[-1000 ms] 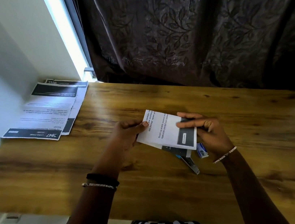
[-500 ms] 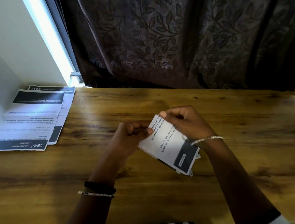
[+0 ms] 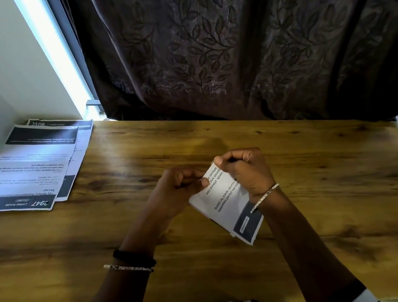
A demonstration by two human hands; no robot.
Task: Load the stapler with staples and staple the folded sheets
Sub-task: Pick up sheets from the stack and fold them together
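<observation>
The folded sheets [image 3: 226, 204], white with printed text and a dark band at the near end, are held tilted just above the wooden table [image 3: 340, 202]. My left hand [image 3: 175, 192] pinches their left edge, thumb on top and fingers curled. My right hand [image 3: 246, 169] is curled tight over their far corner and grips it. No stapler or staple box shows; the sheets and my right hand cover the spot beneath them.
Several flat printed sheets [image 3: 31, 166] lie at the table's far left corner against a white wall. A dark leaf-patterned curtain [image 3: 229, 44] hangs along the table's far edge. Bare wood lies to the right of my hands and in front of them.
My right hand has moved from the sheets' near right side to their far corner and curled over it. The sheets turned more end-on, hiding the stapler and blue box.
</observation>
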